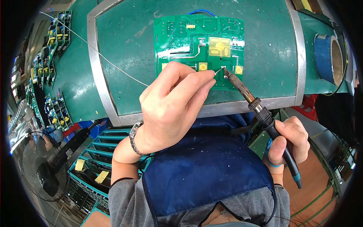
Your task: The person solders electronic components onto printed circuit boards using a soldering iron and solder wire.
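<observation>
A green circuit board with yellow tape patches lies on the green work mat. My left hand pinches a thin solder wire that trails off to the upper left; its end meets the board near a silver joint. My right hand grips the black handle of a soldering iron, whose tip touches the same joint on the board's lower right. I wear a metal watch on the left wrist and a dark blue apron.
A metal frame borders the mat. A blue tape roll stands at the right. Racks of several circuit boards line the left side. A black fan and teal trays sit at the lower left.
</observation>
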Demonstrator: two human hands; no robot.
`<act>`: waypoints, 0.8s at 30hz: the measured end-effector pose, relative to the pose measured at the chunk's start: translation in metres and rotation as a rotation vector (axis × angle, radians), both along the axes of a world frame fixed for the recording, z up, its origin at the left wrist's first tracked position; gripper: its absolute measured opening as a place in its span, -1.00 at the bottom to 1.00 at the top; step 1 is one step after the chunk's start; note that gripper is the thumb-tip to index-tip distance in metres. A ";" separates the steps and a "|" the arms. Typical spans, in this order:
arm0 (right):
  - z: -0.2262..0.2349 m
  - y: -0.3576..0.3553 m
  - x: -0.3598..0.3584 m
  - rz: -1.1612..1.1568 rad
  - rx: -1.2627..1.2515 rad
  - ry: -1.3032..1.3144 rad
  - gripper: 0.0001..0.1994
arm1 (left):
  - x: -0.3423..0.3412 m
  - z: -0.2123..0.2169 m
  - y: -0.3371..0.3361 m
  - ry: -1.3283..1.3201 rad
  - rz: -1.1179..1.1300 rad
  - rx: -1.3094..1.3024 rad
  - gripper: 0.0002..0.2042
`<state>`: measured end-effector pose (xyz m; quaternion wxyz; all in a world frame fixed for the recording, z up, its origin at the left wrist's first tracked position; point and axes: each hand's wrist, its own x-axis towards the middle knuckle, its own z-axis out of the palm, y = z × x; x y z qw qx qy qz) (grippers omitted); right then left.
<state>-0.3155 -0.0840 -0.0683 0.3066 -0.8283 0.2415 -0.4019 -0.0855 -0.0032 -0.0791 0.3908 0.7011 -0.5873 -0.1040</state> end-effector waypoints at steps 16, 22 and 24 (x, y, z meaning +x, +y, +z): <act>0.001 -0.002 -0.005 0.006 0.010 0.009 -0.77 | -0.001 -0.002 0.002 0.037 -0.064 0.007 -0.78; 0.002 -0.002 -0.003 -0.028 0.020 0.018 -0.76 | -0.002 -0.004 0.000 0.010 -0.063 -0.013 -0.77; 0.000 -0.005 -0.002 -0.026 0.020 0.013 -0.76 | -0.003 -0.004 0.000 0.005 -0.059 -0.008 -0.76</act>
